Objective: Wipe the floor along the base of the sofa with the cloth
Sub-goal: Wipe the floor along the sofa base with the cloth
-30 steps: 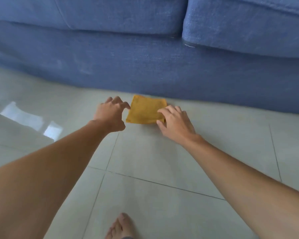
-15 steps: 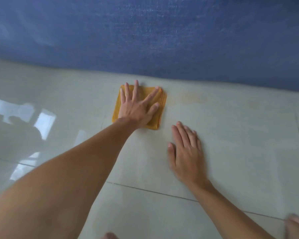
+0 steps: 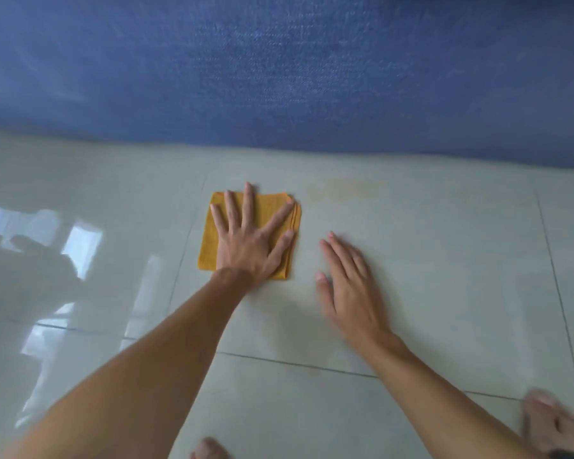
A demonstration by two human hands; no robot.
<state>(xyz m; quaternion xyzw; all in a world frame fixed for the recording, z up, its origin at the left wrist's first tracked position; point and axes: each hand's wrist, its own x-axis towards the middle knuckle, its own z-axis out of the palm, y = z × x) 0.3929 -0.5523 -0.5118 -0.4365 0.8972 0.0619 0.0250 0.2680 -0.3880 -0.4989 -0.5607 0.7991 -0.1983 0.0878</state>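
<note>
A folded orange-yellow cloth (image 3: 208,243) lies on the pale tiled floor (image 3: 428,260), a short way out from the base of the blue sofa (image 3: 279,77). My left hand (image 3: 249,240) presses flat on top of the cloth, fingers spread, covering its middle. To the right of the cloth, my right hand (image 3: 348,283) rests palm down on the bare tile, fingers together, touching nothing else. The sofa's front fills the whole top of the view.
A faint orange-brown mark (image 3: 345,190) shows on the tile right of the cloth, near the sofa base. My bare feet sit at the bottom edge (image 3: 209,448) and the bottom right (image 3: 550,422). Window glare (image 3: 80,240) shines on the left tiles.
A second ago both hands were at the cloth's edges against the sofa. Since then my left hand has flattened on the cloth and slid it away from the sofa; my right hand went to the floor.
</note>
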